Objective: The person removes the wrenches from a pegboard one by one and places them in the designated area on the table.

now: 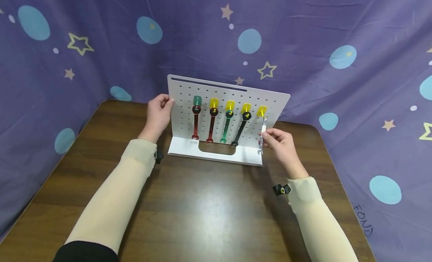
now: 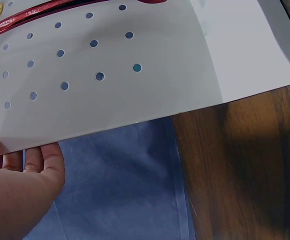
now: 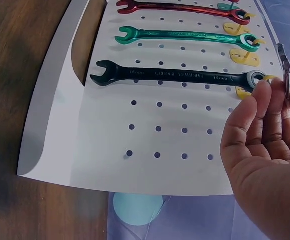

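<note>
A white pegboard [image 1: 216, 87] stands upright on the table, and my left hand [image 1: 158, 113] grips its left edge, thumb in front and fingers behind. Between the thumb and fingers of my right hand [image 1: 280, 145] is a small silver combination wrench [image 1: 261, 140], its ring end up, close to the rightmost yellow hook [image 1: 261, 111]. Four other hooks carry wrenches: two red, with the outer red wrench [image 1: 196, 123] on a green hook [image 1: 197, 100], then a green wrench [image 3: 184, 36] and a black wrench [image 3: 174, 75]. The right wrist view shows the silver wrench nearly edge-on.
The board's white base [image 1: 183, 146] has a cut-out in its middle and rests on a brown wooden table [image 1: 209, 202]. A purple curtain [image 1: 202, 21] with stars and blue dots hangs behind and at both sides.
</note>
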Motion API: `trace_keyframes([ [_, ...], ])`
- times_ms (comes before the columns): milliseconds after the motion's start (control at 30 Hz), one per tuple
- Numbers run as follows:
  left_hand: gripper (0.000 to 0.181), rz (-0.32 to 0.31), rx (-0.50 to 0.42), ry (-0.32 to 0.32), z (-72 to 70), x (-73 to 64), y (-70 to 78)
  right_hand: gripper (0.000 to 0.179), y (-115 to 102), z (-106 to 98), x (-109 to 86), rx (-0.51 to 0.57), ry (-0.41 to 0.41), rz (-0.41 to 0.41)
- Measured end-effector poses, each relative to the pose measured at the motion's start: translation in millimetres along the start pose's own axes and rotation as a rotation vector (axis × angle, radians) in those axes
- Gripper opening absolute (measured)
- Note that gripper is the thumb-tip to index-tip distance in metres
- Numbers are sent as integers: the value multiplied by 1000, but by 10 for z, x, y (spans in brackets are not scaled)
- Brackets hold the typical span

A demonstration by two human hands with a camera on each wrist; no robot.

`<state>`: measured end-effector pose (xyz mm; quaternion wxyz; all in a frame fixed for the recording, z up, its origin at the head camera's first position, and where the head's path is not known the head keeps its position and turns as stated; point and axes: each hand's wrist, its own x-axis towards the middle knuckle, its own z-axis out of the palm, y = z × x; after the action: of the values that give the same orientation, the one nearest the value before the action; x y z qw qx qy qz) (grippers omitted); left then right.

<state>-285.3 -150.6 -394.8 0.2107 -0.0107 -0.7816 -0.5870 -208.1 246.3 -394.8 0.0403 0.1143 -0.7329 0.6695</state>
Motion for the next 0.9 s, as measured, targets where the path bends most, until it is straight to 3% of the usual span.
trace_keyframes([
  [567, 20, -8, 2, -6, -27, 12, 22, 23, 4, -93, -77, -99, 30, -36],
  [900, 19, -21, -8, -3, -11, -46, 23, 23, 95, -256, -158, -139, 22, -49],
])
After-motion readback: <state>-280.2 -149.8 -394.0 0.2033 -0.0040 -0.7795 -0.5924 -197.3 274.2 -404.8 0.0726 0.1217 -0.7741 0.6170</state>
